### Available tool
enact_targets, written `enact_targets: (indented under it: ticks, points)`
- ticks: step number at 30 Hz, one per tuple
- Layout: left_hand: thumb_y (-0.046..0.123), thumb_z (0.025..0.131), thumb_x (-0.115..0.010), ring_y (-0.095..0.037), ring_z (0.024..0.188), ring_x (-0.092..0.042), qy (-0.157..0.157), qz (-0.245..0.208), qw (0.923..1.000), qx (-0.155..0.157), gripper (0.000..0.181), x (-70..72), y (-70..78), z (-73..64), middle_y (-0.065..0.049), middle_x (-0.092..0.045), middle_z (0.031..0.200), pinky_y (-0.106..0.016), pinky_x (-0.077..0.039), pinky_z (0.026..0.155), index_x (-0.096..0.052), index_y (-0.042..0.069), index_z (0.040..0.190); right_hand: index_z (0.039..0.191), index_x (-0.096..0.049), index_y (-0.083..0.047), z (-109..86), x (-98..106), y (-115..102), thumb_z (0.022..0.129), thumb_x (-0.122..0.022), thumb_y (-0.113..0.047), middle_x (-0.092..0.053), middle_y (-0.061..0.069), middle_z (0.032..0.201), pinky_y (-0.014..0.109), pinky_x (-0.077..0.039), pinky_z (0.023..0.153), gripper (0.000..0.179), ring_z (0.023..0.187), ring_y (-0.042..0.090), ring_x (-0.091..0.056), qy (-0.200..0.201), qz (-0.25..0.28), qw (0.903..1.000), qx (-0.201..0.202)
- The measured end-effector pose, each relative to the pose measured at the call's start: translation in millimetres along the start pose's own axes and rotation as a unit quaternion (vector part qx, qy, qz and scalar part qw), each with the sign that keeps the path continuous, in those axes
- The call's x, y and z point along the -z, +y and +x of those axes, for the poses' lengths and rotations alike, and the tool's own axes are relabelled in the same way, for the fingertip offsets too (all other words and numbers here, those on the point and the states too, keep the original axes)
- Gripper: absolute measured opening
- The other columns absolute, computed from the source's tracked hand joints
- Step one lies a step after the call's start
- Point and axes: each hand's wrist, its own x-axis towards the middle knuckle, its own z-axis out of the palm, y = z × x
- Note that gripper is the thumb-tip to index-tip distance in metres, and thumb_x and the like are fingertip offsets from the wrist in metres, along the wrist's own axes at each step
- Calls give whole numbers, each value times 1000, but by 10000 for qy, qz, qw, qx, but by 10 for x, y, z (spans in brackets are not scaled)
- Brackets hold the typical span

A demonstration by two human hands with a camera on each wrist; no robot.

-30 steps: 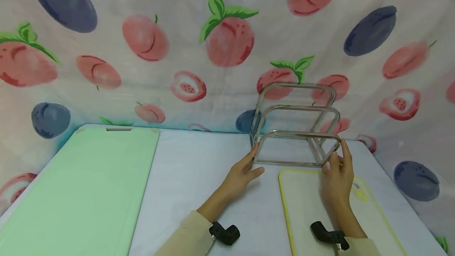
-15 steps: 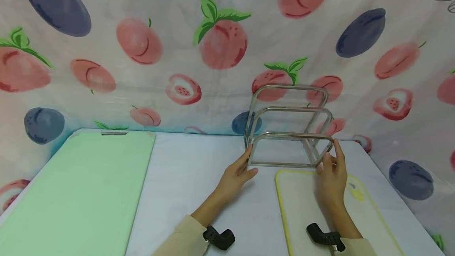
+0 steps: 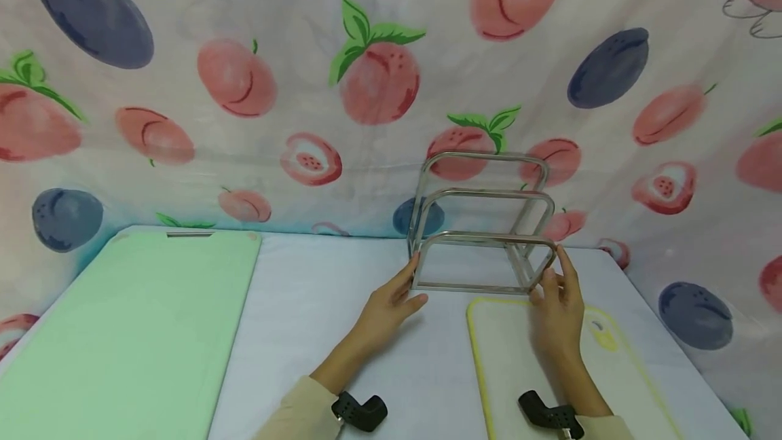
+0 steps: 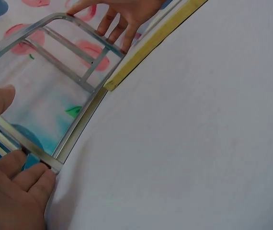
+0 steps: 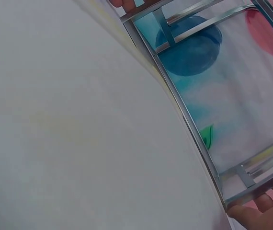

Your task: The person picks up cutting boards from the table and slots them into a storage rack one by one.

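A silver metal rack (image 3: pixel 482 236) with three upright loops stands at the back of the white table. My left hand (image 3: pixel 381 311) touches the left end of its front loop with the fingertips, the thumb held apart from the metal. At the right end, my right hand (image 3: pixel 557 318) reaches along the side, the index finger near the loop's upper corner. In the left wrist view, the other fingers of the right hand (image 4: pixel 122 19) touch the side bar lower down. The right wrist view shows that hand's fingertips (image 5: pixel 254 215) at the rack's lower corner.
A white cutting board (image 3: pixel 510 365) with a yellow rim lies in front of the rack, partly under the right forearm. A large pale green board (image 3: pixel 140 331) lies at the left. A fruit-print cloth (image 3: pixel 305 87) hangs close behind the rack.
The rack has shifted slightly left against the backdrop, both hands staying on its ends. The head view has also turned a little, moving the whole scene left and down.
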Motion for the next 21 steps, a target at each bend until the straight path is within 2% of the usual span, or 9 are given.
enact_targets:
  ticks: [6,14,17,21]
  points:
    - [22,94,-63,-20,132,-40,-53,197,9996,-198,67,80,2,-10,0,-29,153,-36,-34,108,-29,31,150,147,-40,-29,-15,-34,9,103,-44,-22,-45,17,109,16,-53,76,45,100,15,-59,-63,53,9999,146]
    - [15,95,-62,-22,130,-44,72,-149,9998,-104,60,155,8,-4,0,-36,149,-36,-39,104,-36,27,148,147,-40,-26,-21,-78,-16,103,-44,-19,-44,11,104,17,-52,78,45,104,12,-59,-158,216,9995,174]
    - [12,95,-60,-27,130,-43,-3,-212,9998,-55,59,186,51,-13,-5,-37,149,-38,-40,104,-35,21,148,147,-40,-25,-29,-89,-28,103,-44,-19,-45,13,104,18,-52,80,45,104,14,-59,-175,316,9992,165]
    - [10,96,-58,-35,129,-43,-243,-136,9996,46,59,236,212,-51,-17,-39,146,-42,-40,103,-32,15,149,146,-42,-23,-42,-80,-34,103,-43,-16,-45,20,105,22,-52,81,44,104,11,-61,-180,464,9986,177]
